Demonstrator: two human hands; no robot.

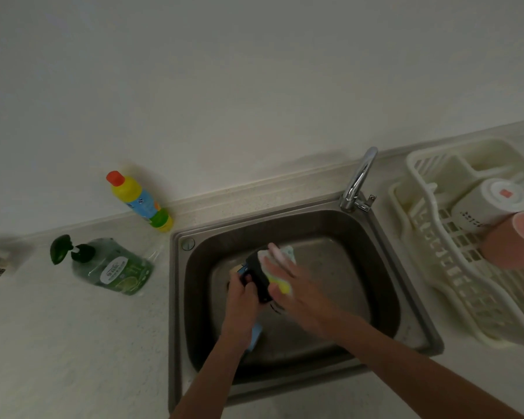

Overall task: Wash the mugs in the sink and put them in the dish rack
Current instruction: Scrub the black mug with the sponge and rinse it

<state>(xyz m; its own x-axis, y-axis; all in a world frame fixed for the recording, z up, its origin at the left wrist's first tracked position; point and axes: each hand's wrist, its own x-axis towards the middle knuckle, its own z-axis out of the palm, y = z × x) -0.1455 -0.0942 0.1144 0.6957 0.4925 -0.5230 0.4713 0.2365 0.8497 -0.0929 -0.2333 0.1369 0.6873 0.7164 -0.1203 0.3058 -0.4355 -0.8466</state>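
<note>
Washing is in progress on a dark mug (258, 278) held over the middle of the sink (384, 267), near the centre of the frame. The left hand (242, 293) grips the mug from the left side, with its fingers curled around the dark body. The right hand (288, 282) presses a sponge (280, 267) with pale and yellow parts against the mug; its fingers are mostly straight and lie flat on the sponge, while the thumb seems to hold the lower edge. The picture is a little blurred here, so the exact grip on the sponge cannot be told.

Below the left wrist, a light blue thing (255, 337) lies in the basin; it may be another mug or a cloth, this is not clear. Something orange and blue also shows just left of the dark mug, but it is mostly hidden.

At the right of the frame the white dish rack (430, 237) stands on the counter just beside the sink. It holds already two mugs upside down: a white mug (490, 204) and a pink mug (515, 240), touching each other. So it seems that two mugs are finished, one is being scrubbed and not yet rinsed, and possibly more remain in the basin.

The faucet (359, 176) stands at the upper right corner of the sink, and no water stream is visible. At the left of the frame, a green soap bottle (115, 266) and a yellow bottle (139, 201) with an orange cap stand on the counter (73, 343).
</note>
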